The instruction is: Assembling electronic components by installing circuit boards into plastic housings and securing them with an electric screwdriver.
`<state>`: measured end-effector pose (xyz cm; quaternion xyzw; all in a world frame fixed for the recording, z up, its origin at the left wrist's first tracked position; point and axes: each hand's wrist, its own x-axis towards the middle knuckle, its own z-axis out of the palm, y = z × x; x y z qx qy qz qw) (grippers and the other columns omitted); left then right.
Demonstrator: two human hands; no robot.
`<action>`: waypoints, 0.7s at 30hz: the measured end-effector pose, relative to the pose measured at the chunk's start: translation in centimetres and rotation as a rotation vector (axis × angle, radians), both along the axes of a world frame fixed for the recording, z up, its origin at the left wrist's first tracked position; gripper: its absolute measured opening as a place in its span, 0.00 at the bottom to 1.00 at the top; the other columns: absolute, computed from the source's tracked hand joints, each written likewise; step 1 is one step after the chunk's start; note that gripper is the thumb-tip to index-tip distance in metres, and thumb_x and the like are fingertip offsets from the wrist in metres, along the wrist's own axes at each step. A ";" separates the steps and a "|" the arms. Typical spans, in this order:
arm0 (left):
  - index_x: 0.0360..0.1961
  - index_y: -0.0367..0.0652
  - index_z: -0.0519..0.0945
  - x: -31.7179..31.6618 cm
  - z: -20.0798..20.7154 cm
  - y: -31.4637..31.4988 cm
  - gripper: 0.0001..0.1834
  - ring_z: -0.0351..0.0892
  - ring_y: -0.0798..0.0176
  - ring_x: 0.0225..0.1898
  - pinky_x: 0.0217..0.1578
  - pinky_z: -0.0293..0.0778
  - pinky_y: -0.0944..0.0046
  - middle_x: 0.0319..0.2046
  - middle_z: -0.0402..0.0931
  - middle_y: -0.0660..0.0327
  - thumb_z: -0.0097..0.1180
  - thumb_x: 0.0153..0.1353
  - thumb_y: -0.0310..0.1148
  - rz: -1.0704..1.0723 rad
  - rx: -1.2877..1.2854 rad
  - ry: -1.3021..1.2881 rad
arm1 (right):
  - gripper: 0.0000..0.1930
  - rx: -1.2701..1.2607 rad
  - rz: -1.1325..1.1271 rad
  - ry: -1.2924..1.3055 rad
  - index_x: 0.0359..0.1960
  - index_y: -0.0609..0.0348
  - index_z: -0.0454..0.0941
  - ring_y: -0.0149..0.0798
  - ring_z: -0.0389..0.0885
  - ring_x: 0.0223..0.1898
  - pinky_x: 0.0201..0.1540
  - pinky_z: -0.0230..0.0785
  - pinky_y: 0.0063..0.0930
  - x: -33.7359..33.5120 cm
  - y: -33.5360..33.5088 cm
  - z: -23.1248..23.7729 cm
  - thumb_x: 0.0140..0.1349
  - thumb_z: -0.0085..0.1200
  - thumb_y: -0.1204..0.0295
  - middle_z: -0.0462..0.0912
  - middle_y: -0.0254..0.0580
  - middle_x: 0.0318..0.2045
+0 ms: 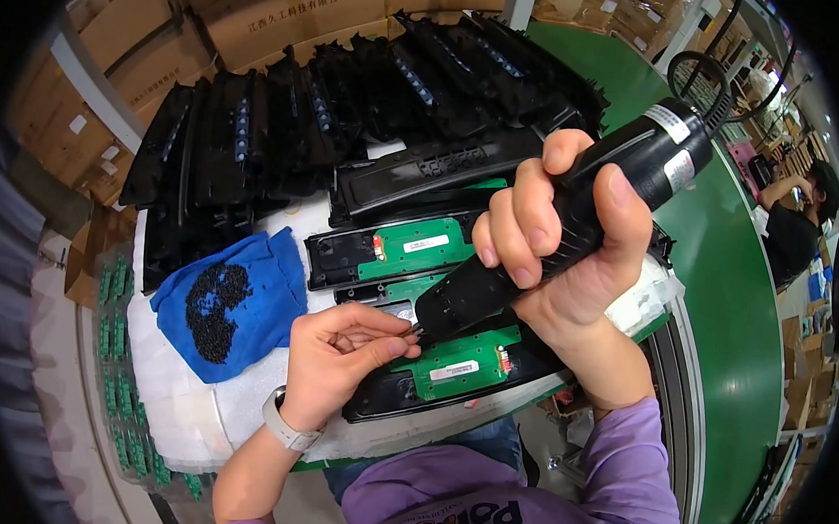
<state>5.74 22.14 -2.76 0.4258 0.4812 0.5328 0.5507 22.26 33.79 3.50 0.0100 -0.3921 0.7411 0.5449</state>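
My right hand (570, 240) is wrapped round a black corded electric screwdriver (644, 164), its nose slanting down to the left. At the tip, the thumb and fingers of my left hand (336, 357) are pinched together; whatever they hold is too small to make out. Below them lies a black plastic panel (381, 401) with a green circuit board (467, 362) set in it. Just beyond is another such panel (331, 258) bearing its own green board (425, 239). Left of my hands, a blue cloth (179, 294) carries a pile of small black screws (213, 323).
Several black plastic panels (351, 109) are stacked across the back of the white-covered table (184, 411). Green boards (116, 342) hang or lie along the left. Cardboard boxes (289, 22) stand behind. A green work surface (737, 276) and a seated person (795, 227) are at the right.
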 end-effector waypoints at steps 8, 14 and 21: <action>0.43 0.37 0.77 -2.7 2.9 0.5 0.23 0.78 0.65 0.39 0.34 0.72 0.68 0.36 0.78 0.57 0.65 0.42 0.26 0.292 0.236 0.638 | 0.12 0.309 -0.067 -0.376 0.35 0.61 0.66 0.29 0.63 0.09 0.15 0.58 0.24 2.2 3.6 0.6 0.57 0.48 0.65 0.66 0.35 0.13; 0.35 0.33 0.77 -10.5 1.0 -3.5 0.18 0.70 0.50 0.40 0.42 0.68 0.58 0.36 0.73 0.54 0.65 0.43 0.31 0.555 0.024 1.754 | 0.13 0.262 -0.123 -0.580 0.31 0.64 0.67 0.30 0.66 0.10 0.13 0.58 0.21 1.4 3.4 0.6 0.48 0.56 0.72 0.68 0.38 0.12; 0.25 0.33 0.74 -11.1 -0.1 -3.5 0.08 0.68 0.50 0.32 0.33 0.65 0.57 0.25 0.69 0.53 0.60 0.46 0.24 0.513 -0.061 1.543 | 0.12 0.251 -0.117 -0.601 0.30 0.64 0.67 0.29 0.66 0.10 0.13 0.58 0.21 1.2 3.6 0.2 0.48 0.56 0.71 0.68 0.37 0.12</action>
